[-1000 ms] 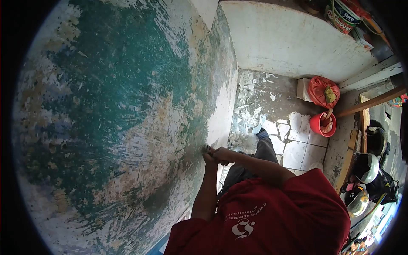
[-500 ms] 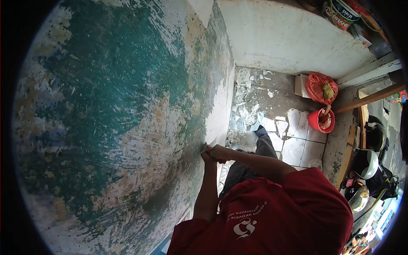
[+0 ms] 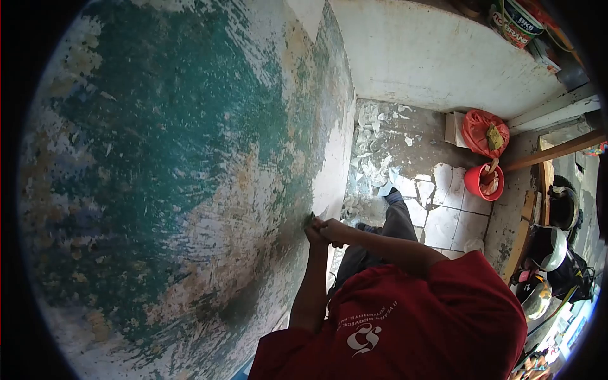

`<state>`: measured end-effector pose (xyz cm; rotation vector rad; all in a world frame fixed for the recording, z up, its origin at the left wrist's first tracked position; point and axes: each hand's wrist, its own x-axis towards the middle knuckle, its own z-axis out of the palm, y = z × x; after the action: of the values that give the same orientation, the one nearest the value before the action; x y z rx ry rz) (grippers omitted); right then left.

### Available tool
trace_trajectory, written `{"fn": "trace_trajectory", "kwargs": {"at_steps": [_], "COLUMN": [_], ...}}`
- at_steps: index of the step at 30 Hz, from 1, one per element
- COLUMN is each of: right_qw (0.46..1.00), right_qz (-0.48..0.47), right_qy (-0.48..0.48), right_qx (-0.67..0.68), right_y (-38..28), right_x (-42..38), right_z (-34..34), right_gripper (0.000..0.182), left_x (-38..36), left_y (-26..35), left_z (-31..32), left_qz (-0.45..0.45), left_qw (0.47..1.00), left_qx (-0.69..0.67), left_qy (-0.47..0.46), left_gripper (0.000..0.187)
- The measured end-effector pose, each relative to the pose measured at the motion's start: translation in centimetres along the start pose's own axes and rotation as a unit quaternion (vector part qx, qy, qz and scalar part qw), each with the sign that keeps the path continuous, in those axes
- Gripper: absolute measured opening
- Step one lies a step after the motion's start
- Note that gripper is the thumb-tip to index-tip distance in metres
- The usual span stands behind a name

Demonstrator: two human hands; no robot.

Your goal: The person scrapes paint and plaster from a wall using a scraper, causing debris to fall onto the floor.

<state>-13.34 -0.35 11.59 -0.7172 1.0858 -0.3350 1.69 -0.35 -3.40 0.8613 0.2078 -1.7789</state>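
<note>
Both my hands are together against the wall (image 3: 209, 190), whose green paint is patchy and scratched down to pale and brown layers. My left hand (image 3: 313, 234) is closed around a scraper (image 3: 311, 218); only a small part of it shows at the fingertips, by the wall surface. Right beside it, my right hand (image 3: 333, 231) is also closed, its fingers pressed against the left hand at the scraper's hidden handle end. Paint flakes (image 3: 373, 164) litter the floor below the wall.
A red bucket (image 3: 484, 182) and a red plastic bag (image 3: 485, 133) stand by the far corner. White tiles (image 3: 443, 221) partly cover the floor, near my foot (image 3: 393, 196). Helmets (image 3: 550, 247) and a wooden beam (image 3: 557, 152) are at the right; a paint tub (image 3: 516, 25) sits above.
My hands have shifted slightly right and down in the view, still closed together at the wall. The whole view has moved a little too.
</note>
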Motion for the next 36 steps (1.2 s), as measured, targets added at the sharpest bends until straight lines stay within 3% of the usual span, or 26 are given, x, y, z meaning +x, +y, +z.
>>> {"fn": "trace_trajectory", "kwargs": {"at_steps": [2, 3, 6, 7, 10, 11, 15, 21, 22, 23, 24, 26, 27, 28, 29, 31, 33, 36], "right_qw": [0.999, 0.995, 0.999, 0.998, 0.995, 0.992, 0.997, 0.998, 0.999, 0.997, 0.993, 0.997, 0.993, 0.994, 0.995, 0.996, 0.997, 0.994], "right_qz": [-0.05, -0.087, -0.025, 0.036, -0.091, -0.081, -0.037, -0.053, 0.029, 0.048, 0.065, -0.048, -0.103, -0.096, -0.086, -0.017, -0.059, -0.103], "right_qy": [0.012, 0.047, 0.012, 0.021, 0.044, 0.092, -0.002, -0.004, -0.011, -0.004, 0.006, 0.038, 0.053, 0.034, 0.011, -0.009, 0.007, 0.014], "right_qx": [0.013, -0.001, -0.038, -0.051, -0.017, -0.006, -0.068, 0.028, 0.023, 0.062, 0.102, 0.036, 0.001, -0.024, -0.048, -0.091, -0.056, -0.044], "right_y": [0.6, -0.4, -0.4, -0.9, 0.2, 0.1, -2.9, -1.4, -1.8, 0.0, 1.3, -0.3, -1.1, -1.3, -1.1, -0.7, -0.4, -0.9], "right_x": [-1.3, -3.3, -0.8, 0.4, -1.2, -2.2, -4.0, -3.3, -1.5, 2.5, 5.6, -0.9, -3.3, -2.9, -2.6, -1.9, -2.7, -2.2], "right_z": [-0.6, -0.3, -0.1, -0.4, -1.1, -0.4, -1.1, -0.4, -0.3, 0.5, 0.6, -0.4, -0.8, -1.2, -1.3, -0.8, -1.0, -0.9], "right_gripper": [0.038, 0.033, 0.03, 0.029, 0.03, 0.031, 0.037, 0.035, 0.034, 0.033, 0.031, 0.031, 0.031, 0.032, 0.034, 0.038, 0.035, 0.032], "left_x": [0.9, -0.9, -0.3, -0.3, -0.1, -0.8, -2.3, 0.6, 0.0, -0.9, -0.6, 0.0, -1.5, -2.9, -3.8, -3.9, -2.9, -1.1], "left_y": [-0.5, -0.8, 0.0, 0.2, -1.6, -1.5, -0.4, 0.3, 1.0, 1.6, 1.1, 0.3, -0.7, -1.2, -1.5, -1.7, -2.2, -1.2], "left_z": [-0.9, 1.2, 1.3, 1.2, 2.1, 2.3, 2.7, -0.3, 1.0, 3.6, 3.2, 1.8, 3.3, 4.9, 6.4, 5.0, 4.5, 1.7], "left_qz": [-0.052, -0.029, -0.006, -0.001, 0.003, 0.019, -0.015, -0.072, -0.154, -0.236, -0.199, -0.099, -0.074, -0.049, -0.087, -0.049, -0.016, -0.047], "left_qw": [0.994, 0.995, 0.999, 0.997, 0.99, 0.995, 1.0, 0.994, 0.984, 0.944, 0.969, 0.994, 0.992, 0.987, 0.969, 0.984, 0.992, 0.988], "left_qx": [-0.035, -0.016, 0.013, 0.023, 0.011, 0.05, -0.004, -0.055, -0.005, 0.046, 0.007, -0.055, -0.095, -0.137, -0.218, -0.152, -0.085, -0.135], "left_qy": [0.092, 0.094, -0.035, -0.08, 0.138, 0.08, -0.025, 0.057, -0.088, -0.228, -0.146, 0.007, -0.029, -0.064, -0.079, -0.079, -0.09, -0.064], "left_gripper": [0.012, 0.012, 0.015, 0.016, 0.021, 0.019, 0.02, 0.024, 0.024, 0.024, 0.024, 0.024, 0.024, 0.024, 0.024, 0.026, 0.028, 0.027]}}
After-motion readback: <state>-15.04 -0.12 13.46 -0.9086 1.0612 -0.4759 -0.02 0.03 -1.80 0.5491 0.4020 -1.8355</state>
